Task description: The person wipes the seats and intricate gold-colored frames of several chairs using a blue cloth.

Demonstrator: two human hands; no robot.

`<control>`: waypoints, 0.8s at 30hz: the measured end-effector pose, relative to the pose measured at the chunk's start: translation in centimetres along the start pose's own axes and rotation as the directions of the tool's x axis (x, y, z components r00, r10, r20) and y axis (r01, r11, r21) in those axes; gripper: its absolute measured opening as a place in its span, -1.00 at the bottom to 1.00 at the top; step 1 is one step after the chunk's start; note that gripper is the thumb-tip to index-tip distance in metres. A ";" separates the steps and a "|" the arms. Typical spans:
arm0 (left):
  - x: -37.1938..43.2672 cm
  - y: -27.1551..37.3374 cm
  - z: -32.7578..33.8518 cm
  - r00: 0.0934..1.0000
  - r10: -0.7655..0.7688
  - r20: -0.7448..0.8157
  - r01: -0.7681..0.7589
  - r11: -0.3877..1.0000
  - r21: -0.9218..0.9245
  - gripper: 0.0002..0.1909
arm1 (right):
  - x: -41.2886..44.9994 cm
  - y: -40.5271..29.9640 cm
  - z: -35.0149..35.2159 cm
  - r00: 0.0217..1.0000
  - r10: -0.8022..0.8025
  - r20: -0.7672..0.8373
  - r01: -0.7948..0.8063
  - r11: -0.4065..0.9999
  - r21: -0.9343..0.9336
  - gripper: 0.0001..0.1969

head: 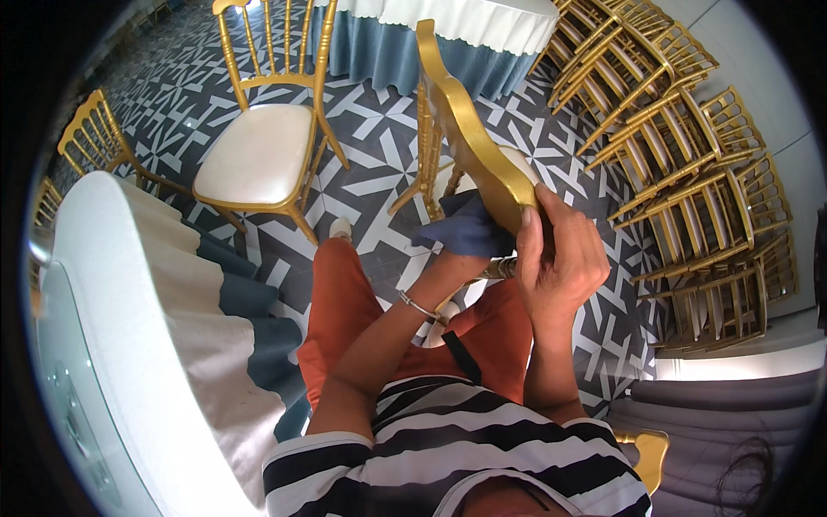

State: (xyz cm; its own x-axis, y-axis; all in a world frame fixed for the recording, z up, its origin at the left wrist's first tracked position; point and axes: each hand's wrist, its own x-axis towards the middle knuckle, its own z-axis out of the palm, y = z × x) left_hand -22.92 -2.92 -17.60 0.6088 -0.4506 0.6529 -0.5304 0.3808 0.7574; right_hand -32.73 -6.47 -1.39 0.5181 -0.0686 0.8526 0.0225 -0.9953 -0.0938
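Note:
A gold chair stands close in front of me, its curved top rail (466,123) running from the upper middle down to my fingers. My right hand (565,252) grips the near end of that rail, thumb on one face and fingers on the other. Beneath the rail, a dark blue cloth (466,227) is held against the chair's back by my left hand (470,260). The cloth hides most of that hand's fingers. Part of the chair's pale seat (519,161) shows beyond the rail.
Another gold chair with a cream seat (255,155) stands ahead on the left. A covered round table (155,310) with a glass turntable (71,400) is at my left, and a second covered table (439,48) lies ahead. Stacked gold chairs (685,174) line the right wall.

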 end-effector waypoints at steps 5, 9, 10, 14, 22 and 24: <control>-2.4 -2.8 -0.8 0.995 0.103 -0.013 -0.098 0.972 0.213 -0.63 | 0.0 0.4 0.0 1.000 -0.012 -0.021 0.012 1.000 0.012 -0.80; -5.5 -6.9 -0.8 0.909 -0.407 -0.086 0.416 0.895 0.162 -0.80 | 0.1 0.2 0.0 1.000 -0.011 -0.014 0.012 1.000 0.010 -0.80; -5.6 -7.8 -1.4 0.934 -0.352 -0.063 0.351 0.869 0.349 -0.73 | 0.2 0.0 0.1 1.000 -0.014 -0.009 0.015 1.000 0.016 -0.80; -4.9 -6.2 -2.9 0.869 -0.482 0.112 0.376 0.790 0.485 -0.54 | -0.3 0.5 0.0 1.000 -0.008 0.018 0.007 1.000 0.005 -0.79; -5.1 0.0 -1.3 0.888 -0.460 0.001 0.310 0.599 0.738 -0.73 | -0.4 0.7 0.0 0.999 0.034 -0.006 -0.034 0.999 -0.028 -0.80; -10.7 -7.9 0.4 0.886 -0.424 0.187 -0.065 0.287 0.956 -0.81 | 0.4 -1.5 0.4 1.000 0.003 -0.004 -0.003 0.999 0.040 -0.80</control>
State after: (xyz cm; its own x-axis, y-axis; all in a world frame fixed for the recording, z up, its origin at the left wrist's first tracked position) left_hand -25.47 -1.42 -30.53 0.6541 -0.7117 0.2562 -0.7552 -0.6336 0.1680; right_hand -32.20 -4.93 -1.10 0.5149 -0.0719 0.8542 0.0554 -0.9916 -0.1169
